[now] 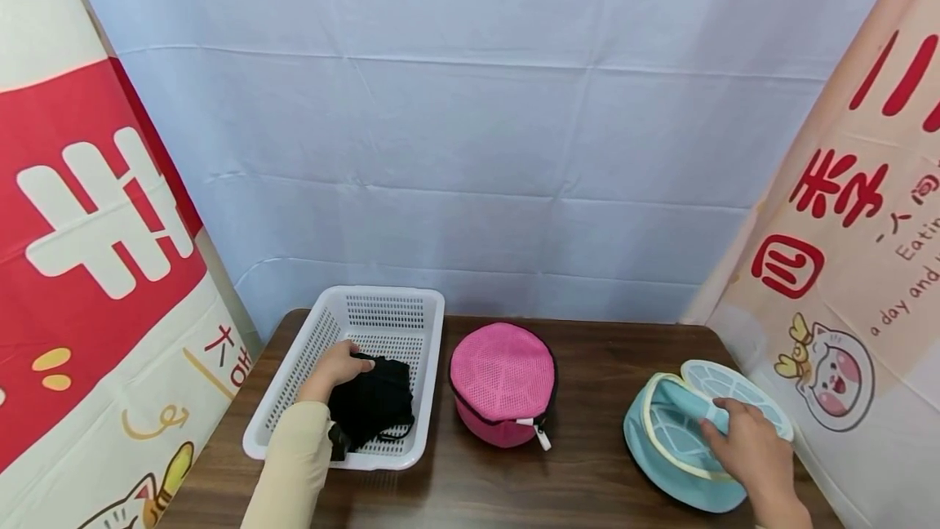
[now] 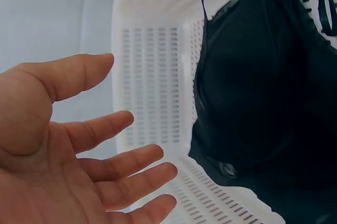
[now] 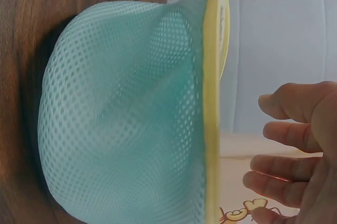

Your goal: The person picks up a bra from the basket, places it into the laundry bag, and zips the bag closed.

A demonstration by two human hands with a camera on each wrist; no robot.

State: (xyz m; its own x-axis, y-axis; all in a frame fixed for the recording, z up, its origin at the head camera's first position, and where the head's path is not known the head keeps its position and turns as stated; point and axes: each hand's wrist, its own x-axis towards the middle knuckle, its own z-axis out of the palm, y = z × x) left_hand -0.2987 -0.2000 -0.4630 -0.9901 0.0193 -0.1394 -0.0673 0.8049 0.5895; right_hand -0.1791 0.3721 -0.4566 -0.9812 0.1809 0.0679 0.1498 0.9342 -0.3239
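Observation:
A black bra [image 1: 378, 406] with thin straps lies bunched in a white plastic basket [image 1: 435, 341] at the left. Over the basket, beside the bra, is my left hand [image 1: 338, 370]; the left wrist view shows its fingers [image 2: 131, 184] spread, holding nothing. At the right stands a teal mesh laundry bag [image 1: 661, 468] with a yellow-edged opening. Its round lid [image 1: 734, 378] is folded back. My right hand [image 1: 760, 447] hovers at the opening, and in the right wrist view its fingers [image 3: 284, 169] are loosely bent and apart from the yellow rim.
Between the basket and the teal bag sits a pink mesh laundry bag [image 1: 503, 370], its lid on and a white zip pull [image 1: 543, 437] hanging at the front. All stand on a dark wooden table [image 1: 580, 464]. Cloth hangings [image 1: 470, 145] enclose the back and both sides.

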